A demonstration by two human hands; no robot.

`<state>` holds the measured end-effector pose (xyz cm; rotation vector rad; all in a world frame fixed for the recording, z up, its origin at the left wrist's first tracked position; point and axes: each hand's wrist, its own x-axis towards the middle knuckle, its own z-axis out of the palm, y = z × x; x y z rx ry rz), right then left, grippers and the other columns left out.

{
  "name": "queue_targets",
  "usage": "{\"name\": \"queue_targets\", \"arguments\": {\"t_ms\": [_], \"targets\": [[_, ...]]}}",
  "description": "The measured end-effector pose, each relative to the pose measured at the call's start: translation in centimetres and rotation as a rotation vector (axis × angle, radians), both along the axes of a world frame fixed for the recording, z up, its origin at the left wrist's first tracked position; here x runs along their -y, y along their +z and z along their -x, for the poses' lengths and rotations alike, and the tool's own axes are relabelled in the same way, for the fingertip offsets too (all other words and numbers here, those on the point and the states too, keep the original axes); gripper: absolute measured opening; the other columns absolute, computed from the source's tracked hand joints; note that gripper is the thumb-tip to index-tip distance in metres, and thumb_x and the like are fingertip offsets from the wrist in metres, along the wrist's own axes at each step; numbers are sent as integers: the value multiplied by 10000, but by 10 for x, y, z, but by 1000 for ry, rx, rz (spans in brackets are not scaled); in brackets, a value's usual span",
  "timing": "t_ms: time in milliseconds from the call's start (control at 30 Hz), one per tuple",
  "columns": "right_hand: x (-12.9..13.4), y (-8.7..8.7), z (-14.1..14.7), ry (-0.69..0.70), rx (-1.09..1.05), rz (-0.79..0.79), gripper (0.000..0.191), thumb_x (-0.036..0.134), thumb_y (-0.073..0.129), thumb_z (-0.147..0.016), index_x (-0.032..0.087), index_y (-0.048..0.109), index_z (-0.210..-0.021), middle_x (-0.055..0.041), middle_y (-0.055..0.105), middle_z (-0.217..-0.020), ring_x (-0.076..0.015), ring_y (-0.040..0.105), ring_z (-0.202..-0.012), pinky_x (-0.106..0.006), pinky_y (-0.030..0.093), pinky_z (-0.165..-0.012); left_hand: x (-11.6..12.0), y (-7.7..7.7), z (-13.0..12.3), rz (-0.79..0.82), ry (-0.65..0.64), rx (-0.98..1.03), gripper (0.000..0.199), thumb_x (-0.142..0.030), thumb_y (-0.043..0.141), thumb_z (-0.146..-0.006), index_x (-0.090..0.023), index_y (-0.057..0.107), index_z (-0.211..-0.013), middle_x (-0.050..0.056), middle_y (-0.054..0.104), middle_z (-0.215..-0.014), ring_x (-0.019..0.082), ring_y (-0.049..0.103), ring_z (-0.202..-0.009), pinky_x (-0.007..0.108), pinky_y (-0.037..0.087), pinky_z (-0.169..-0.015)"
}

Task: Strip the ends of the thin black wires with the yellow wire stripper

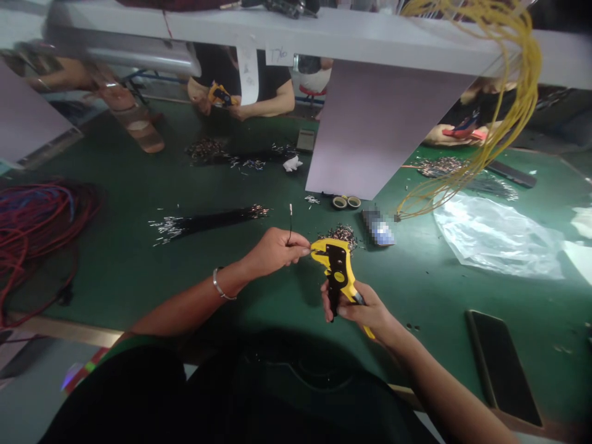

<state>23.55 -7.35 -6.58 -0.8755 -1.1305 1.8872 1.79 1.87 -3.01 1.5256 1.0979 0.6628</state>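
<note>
My left hand pinches a short black wire whose pale metal tip points up. Its fingertips meet the jaws of a yellow and black wire tool. Wrapped round the tool's handles is my right hand. Just behind the jaws lies a pile of small metal-ended pieces. To the left, a bundle of black wires with bright ends rests on the green table. Whatever sits inside the jaws is too small to tell.
Red cables are coiled at the left. A phone and a clear plastic bag lie at the right. Yellow wires hang from the shelf. A white divider stands ahead, with people's hands working beyond.
</note>
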Motion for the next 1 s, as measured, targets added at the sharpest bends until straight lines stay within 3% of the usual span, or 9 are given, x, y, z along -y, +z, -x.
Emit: {"name": "queue_targets", "arguments": {"t_ms": [533,1000], "targets": [[3,-6,1,-32,-30,33,291,227,720,-693,145,602,-946,-19,597,-706,-143,540,-555,-325,481,-550,-3,-4,0,7,-27,17,156,-274,655,-706,-161,738,-774,-1,587,-543,74,466,-466,211,384,-458],[11,-12,5,-43,-45,53,176,239,694,-763,161,554,-837,23,506,-634,-107,464,-486,-270,411,-448,-7,-8,-1,-7,-64,-19,146,-257,634,-711,-142,714,-751,-11,563,-526,77,471,-456,216,386,-473]]}}
